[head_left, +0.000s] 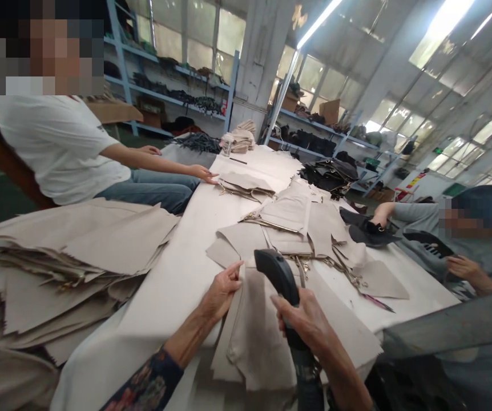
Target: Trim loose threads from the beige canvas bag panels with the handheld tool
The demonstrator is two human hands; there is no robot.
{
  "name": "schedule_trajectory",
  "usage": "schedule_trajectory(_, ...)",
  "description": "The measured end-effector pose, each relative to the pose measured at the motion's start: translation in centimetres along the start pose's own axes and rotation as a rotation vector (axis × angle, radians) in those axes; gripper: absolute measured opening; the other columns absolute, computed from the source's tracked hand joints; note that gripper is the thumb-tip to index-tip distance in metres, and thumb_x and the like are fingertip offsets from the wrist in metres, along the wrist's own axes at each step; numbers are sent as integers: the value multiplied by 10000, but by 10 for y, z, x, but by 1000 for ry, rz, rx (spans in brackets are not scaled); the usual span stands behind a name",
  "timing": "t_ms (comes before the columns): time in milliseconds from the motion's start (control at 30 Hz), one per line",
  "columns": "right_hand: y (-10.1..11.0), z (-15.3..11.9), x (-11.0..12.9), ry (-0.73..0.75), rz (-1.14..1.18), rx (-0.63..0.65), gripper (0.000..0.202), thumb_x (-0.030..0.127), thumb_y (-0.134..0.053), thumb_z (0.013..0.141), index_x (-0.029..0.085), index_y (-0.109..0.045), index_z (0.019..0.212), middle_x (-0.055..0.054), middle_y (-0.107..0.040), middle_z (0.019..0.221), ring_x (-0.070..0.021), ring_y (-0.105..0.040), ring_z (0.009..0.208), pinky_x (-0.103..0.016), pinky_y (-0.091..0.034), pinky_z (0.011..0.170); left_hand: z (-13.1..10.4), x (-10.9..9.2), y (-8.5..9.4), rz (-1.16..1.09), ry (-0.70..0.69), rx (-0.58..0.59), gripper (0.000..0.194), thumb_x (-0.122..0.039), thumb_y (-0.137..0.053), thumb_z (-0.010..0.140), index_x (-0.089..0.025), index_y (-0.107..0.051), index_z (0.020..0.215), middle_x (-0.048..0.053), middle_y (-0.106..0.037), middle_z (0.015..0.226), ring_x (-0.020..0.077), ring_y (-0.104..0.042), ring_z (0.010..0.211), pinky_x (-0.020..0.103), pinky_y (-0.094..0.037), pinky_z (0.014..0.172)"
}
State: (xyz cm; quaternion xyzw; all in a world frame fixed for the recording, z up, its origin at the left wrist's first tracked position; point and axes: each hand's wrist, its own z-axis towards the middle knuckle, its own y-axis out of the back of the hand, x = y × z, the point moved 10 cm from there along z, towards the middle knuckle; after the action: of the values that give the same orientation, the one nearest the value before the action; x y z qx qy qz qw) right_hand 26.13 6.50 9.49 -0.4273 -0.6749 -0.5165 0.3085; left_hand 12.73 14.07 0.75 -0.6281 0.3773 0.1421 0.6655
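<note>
My right hand [308, 319] is wrapped round a black curved nozzle tool [277, 273], with a dark hose-like part running down below the grip. The tool's head is over the top of a beige fabric panel [263, 337] lying on the white table in front of me. At the panel's upper left edge, my left hand [224, 288] is pinched closed on the fabric. More beige panels [344, 314] lie under and to the right of this one. Just beyond are beige pieces with brass-coloured zips and clasps [280, 222].
Piled beige panels [117, 228] stand at the left. A co-worker in white [57, 142] reaches onto the table [173, 291]; another in grey [417, 217] handles black pieces [370, 231] at the right. A pink pen [378, 303] and a grey metal bar [447, 325] are nearby.
</note>
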Motion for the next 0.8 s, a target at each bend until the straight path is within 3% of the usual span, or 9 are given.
schedule_trajectory(133,12,-10,-2,-12,5,-34,284,441,-551,825,168,-479,793,35,-540,567,-107,-551,475,-208,-475,437,-1,1,-7,-57,-1,82,527,-49,-670,557,-119,-654,1079,44,-676,795,142,-615,711,229,-471,690)
schedule_trajectory(333,-21,-4,-21,-14,-19,107,273,434,-546,823,166,-497,820,38,-544,515,-103,-523,428,-201,-452,398,-3,-1,-17,-54,40,103,535,-18,-631,560,-135,-671,1081,90,-702,965,215,-645,869,298,-489,801)
schedule_trajectory(500,-28,15,-21,-6,0,127,270,434,-563,806,172,-497,795,35,-546,533,-103,-530,438,-195,-453,394,0,-3,-12,-55,27,65,506,-10,-612,540,-137,-697,1023,80,-716,937,232,-652,889,317,-491,827)
schedule_trajectory(700,-13,33,0,38,10,70,300,464,-554,803,172,-491,780,28,-536,570,-101,-542,467,-193,-468,419,-2,10,-9,-27,109,78,396,-22,-594,531,-90,-720,900,93,-720,769,226,-670,739,326,-510,745)
schedule_trajectory(800,-3,27,4,49,-2,39,301,464,-552,807,169,-491,814,25,-540,583,-108,-554,481,-198,-474,423,-2,8,-7,-16,94,58,408,-19,-583,526,-92,-718,905,93,-722,791,230,-668,772,331,-505,769)
